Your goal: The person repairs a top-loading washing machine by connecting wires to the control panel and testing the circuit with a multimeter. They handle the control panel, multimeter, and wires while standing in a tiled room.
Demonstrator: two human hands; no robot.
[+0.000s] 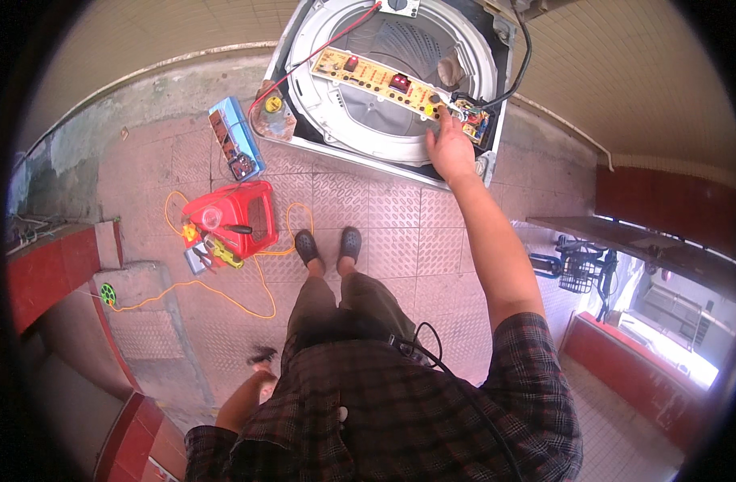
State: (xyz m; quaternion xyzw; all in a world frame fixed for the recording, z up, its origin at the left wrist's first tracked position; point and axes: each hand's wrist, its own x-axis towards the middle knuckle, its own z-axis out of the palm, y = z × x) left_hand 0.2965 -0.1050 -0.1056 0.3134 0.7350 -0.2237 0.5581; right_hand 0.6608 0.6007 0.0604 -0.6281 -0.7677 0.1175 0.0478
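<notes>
A long yellow circuit board (376, 79) with small red displays lies across the open top of a washing machine (360, 151). My right hand (450, 149) reaches to the board's right end. Its fingers are stretched out, and one fingertip touches the board near a small round button. Beside that fingertip sits a cluster of wires and electronic parts (474, 120). My left hand (265, 384) hangs low by my left side, with a dark, blurred thing (263, 354) at its fingers whose kind I cannot make out. The washing machine's drum (400, 44) shows beneath the board.
A white meter (400, 7) with a red lead stands at the machine's far edge. On the tiled floor, left, are a blue box (247, 132) carrying another circuit board, a red plastic case (259, 210) with tools, and an orange cord (193, 283). A bicycle (581, 273) stands right.
</notes>
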